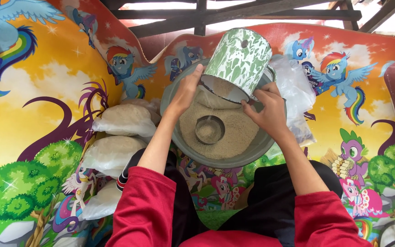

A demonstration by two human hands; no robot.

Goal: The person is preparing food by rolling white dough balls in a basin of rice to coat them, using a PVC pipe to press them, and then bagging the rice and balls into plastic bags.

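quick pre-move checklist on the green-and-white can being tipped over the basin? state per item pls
1. Both hands on green-and-white can: left hand at rim, right hand under it: ok.
2. Can mouth over grey basin: ok.
3. Grain landing inside basin: ok.
4. Small metal cup sitting in the grain, under the pour: not ok.
5. Can emptied: cannot tell.
6. Filled clear bags beside basin, apart from the pour: ok.

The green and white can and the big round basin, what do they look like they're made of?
The can looks like enamelled metal: glossy green-and-white marbling, thin dark rim. The basin holding grain seems plain dull grey metal, possibly aluminium; its thin, matte rim suggests so, though plastic can't be ruled out.
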